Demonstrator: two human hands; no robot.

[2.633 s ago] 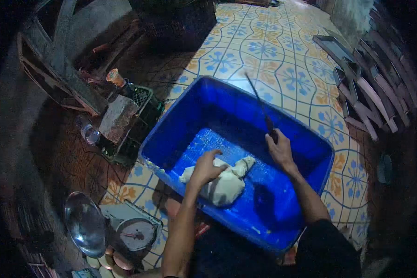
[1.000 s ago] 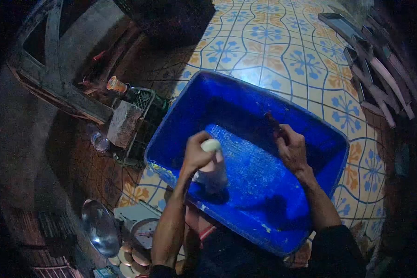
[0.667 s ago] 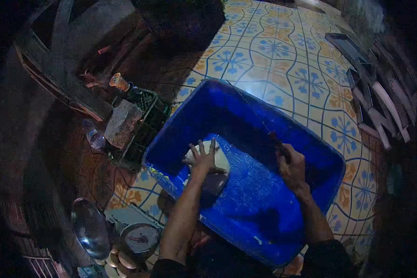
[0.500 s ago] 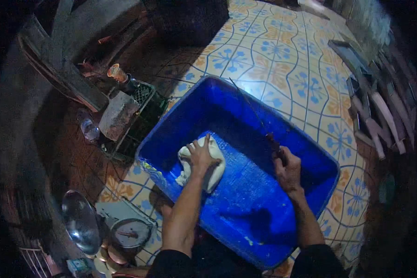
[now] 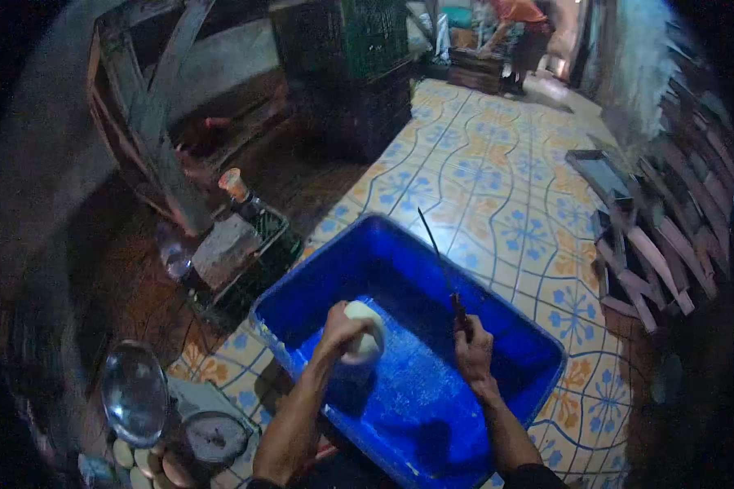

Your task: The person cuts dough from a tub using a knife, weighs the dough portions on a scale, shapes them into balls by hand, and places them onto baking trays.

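In the head view, a large blue plastic tub (image 5: pixel 420 395) sits on the tiled floor in front of me, with white residue on its bottom. My left hand (image 5: pixel 337 328) grips a smooth white lump of dough (image 5: pixel 365 336) over the tub's left half, fingers curled round its upper side. The dough looks raised off the bottom. Over the tub's right side, my right hand (image 5: pixel 474 352) is closed round the dark handle of a knife (image 5: pixel 437 253). Its thin blade points up and away from me, past the tub's far rim.
To the left stand a shiny metal pan (image 5: pixel 136 398) on a scale (image 5: pixel 214 436) and several round weights (image 5: pixel 147 461). A crate bears a stone block (image 5: pixel 227 248). Stacked crates (image 5: pixel 342 73) rise behind; metal tins (image 5: pixel 648 244) lie piled right. Another person (image 5: pixel 520 15) bends at the back.
My left hand has gone from pressing flat on the dough to gripping it and lifting it. The knife remains in my right hand, now more upright. The view has tilted up, showing the person behind.
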